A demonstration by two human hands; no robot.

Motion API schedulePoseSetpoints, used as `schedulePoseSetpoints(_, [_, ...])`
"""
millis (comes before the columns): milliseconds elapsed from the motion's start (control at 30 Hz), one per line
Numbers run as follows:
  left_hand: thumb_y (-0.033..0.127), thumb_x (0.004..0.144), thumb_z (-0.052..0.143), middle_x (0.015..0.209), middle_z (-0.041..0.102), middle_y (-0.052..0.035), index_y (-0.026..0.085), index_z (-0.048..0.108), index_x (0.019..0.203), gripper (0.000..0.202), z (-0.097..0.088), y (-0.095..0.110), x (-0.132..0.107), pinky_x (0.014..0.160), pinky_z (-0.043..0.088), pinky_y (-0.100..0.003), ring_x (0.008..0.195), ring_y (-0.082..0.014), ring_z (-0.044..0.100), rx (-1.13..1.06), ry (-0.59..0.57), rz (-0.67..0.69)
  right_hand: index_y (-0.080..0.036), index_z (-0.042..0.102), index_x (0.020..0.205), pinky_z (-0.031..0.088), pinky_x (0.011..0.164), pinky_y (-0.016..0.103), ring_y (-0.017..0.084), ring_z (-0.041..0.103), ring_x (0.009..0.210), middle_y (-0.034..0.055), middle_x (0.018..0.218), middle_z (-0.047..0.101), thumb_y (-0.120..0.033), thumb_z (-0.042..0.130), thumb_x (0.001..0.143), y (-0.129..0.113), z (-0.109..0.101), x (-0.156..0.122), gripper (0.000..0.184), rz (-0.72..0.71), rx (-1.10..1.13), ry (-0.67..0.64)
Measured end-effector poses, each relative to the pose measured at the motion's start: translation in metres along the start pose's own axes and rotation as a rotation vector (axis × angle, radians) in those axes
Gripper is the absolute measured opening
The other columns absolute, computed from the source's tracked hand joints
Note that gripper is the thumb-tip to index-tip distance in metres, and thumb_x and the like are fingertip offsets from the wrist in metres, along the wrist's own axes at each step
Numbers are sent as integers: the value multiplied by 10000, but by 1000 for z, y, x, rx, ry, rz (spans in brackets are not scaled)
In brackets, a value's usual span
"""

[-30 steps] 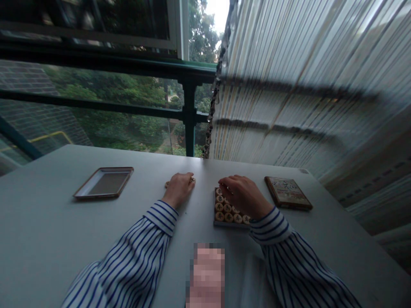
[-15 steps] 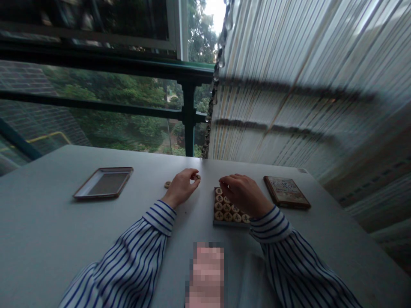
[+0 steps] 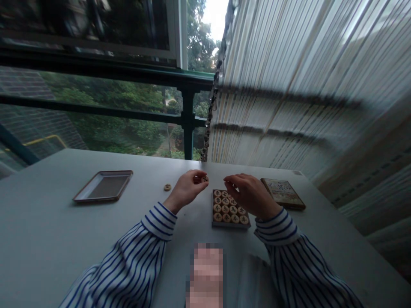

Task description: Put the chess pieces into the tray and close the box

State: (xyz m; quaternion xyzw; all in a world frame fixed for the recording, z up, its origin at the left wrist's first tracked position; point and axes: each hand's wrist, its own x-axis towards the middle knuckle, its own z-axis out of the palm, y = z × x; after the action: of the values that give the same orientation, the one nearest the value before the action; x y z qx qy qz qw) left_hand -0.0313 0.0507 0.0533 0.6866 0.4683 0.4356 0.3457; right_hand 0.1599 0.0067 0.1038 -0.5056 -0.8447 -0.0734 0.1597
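Observation:
My left hand (image 3: 188,189) is raised a little above the grey table (image 3: 48,239) and pinches a round wooden game piece (image 3: 204,179) between thumb and fingertips. My right hand (image 3: 248,194) hovers with curled fingers over the right side of a small box (image 3: 228,209) filled with rows of round wooden pieces; whether it holds one is hidden. Another single wooden piece (image 3: 167,187) lies on the table to the left of my left hand.
An empty shallow tray with a brown rim (image 3: 104,186) lies at the left. A flat lid with a printed picture (image 3: 282,193) lies to the right of the box. A railing and window stand behind the table, a striped blind at right.
My left hand picked one wooden piece up from the table and carried it rightward toward the box, leaving the other piece behind. My right hand lifted slightly off the box.

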Motion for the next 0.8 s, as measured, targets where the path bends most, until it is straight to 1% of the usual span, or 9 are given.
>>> schedulePoseSetpoints(100, [217,659,616,824,634,-60,123,578,887,250,2,10,-3,691,488,-276,724,-131,591,-69,-38,-21,-184,608,931,381,683,247,137,561,739,53,795,640,-237,414,847,6,-3,-5,218,8,12,12])
schedulePoseSetpoints(300, [176,639,614,743,606,-23,125,587,831,201,8,25,-10,694,467,-266,708,-118,560,-103,-74,-46,-181,608,938,390,679,242,130,565,731,54,800,644,-236,420,843,12,-6,-10,218,9,25,14])
schedulePoseSetpoints(500, [187,641,624,734,613,-21,125,585,815,189,13,26,-12,710,462,-275,707,-119,573,-180,-117,-121,-180,605,936,390,668,238,123,560,718,46,793,641,-227,426,841,14,-9,-12,208,-5,43,40])
schedulePoseSetpoints(600, [170,621,645,740,619,-16,129,562,843,240,16,25,-12,713,462,-279,710,-119,583,-265,-128,-159,-185,605,953,389,664,242,127,559,714,41,790,639,-225,436,837,16,-9,-13,209,-5,40,46])
schedulePoseSetpoints(700, [167,615,655,732,620,-13,130,546,824,239,17,25,-13,703,465,-277,708,-119,587,-324,-146,-166,-186,606,960,390,659,243,129,560,714,41,793,640,-226,434,839,16,-9,-13,214,-6,36,37])
schedulePoseSetpoints(800, [186,625,656,740,624,-24,124,563,767,181,18,27,-15,721,463,-277,714,-121,586,-292,-155,-158,-183,604,967,394,663,243,129,562,723,44,813,643,-227,428,842,15,-10,-13,221,-6,41,17])
